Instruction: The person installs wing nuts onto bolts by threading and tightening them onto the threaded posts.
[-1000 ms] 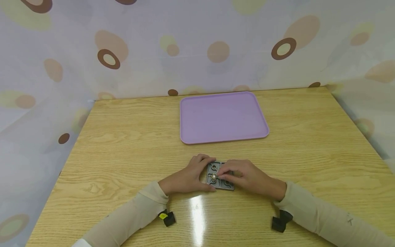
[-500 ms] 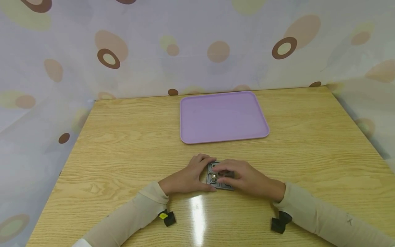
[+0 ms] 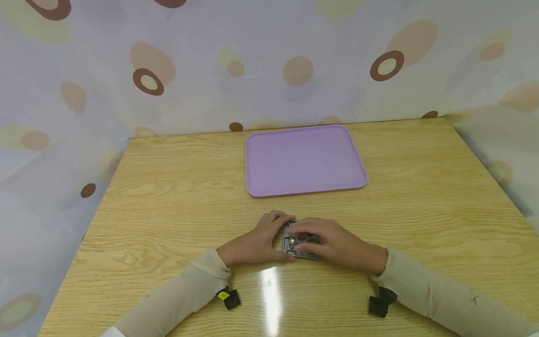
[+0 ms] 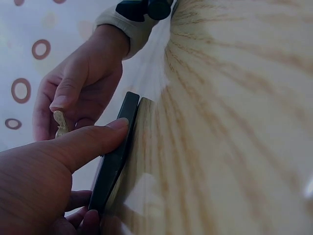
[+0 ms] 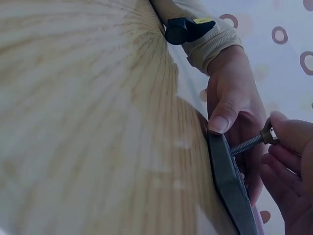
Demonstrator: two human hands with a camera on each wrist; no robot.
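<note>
Fingers [image 3: 285,218] of the left hand [image 3: 252,241] were clamped on the grey rectangular metal plate [image 4: 113,161], likely rigid, best edge-held, on the wooden tabletop [image 3: 168,187]; any pinch of the brass-winged bolt [image 5: 253,142] by the right hand [image 3: 341,243] couldn't be confirmed!

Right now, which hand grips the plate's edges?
Left hand: it spans the gray plate edge to edge; the right hand is at the wing screw instead.

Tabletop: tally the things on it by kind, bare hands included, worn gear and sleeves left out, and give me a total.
Purple tray: 1
Grey metal plate: 1
Wing screw, as far as shows: 1
Hands, left hand and right hand: 2
Total: 5
</note>
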